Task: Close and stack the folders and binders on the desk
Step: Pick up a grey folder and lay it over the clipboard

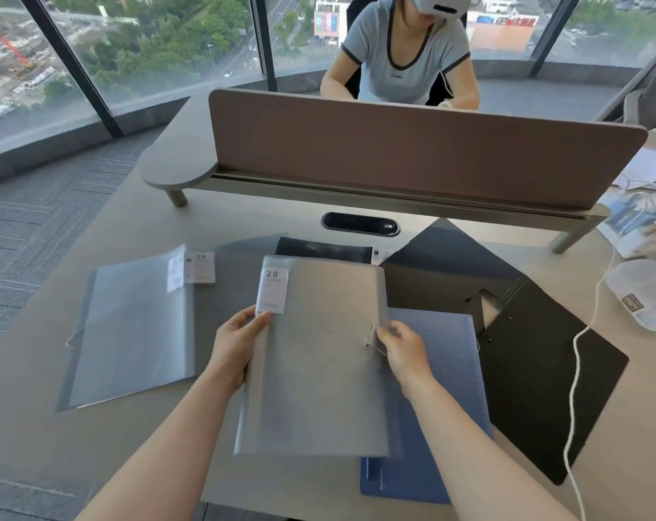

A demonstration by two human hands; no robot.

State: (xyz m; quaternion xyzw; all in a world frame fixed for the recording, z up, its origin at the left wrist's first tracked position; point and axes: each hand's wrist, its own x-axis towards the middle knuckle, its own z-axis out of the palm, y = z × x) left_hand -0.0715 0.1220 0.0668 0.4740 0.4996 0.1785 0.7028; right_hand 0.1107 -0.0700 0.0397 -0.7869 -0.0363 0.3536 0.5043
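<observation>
I hold a closed grey translucent folder (319, 355) with a white "20" label, lifted over the desk centre. My left hand (236, 344) grips its left edge below the label. My right hand (401, 344) pinches its right edge at the string clasp. Beneath it lies a blue folder (443, 408). A second grey folder (131, 325) lies open on the left, its "20" label at the top. A black binder (537, 370) lies open on the right. A dark folder (322, 250) peeks out behind the held one.
A brown divider panel (413, 152) on a raised shelf crosses the desk (55, 438); a person sits behind it. A cable port (360, 223) sits in the desk. A white cable (578, 389), a clear plastic box (646, 291) and packets lie right.
</observation>
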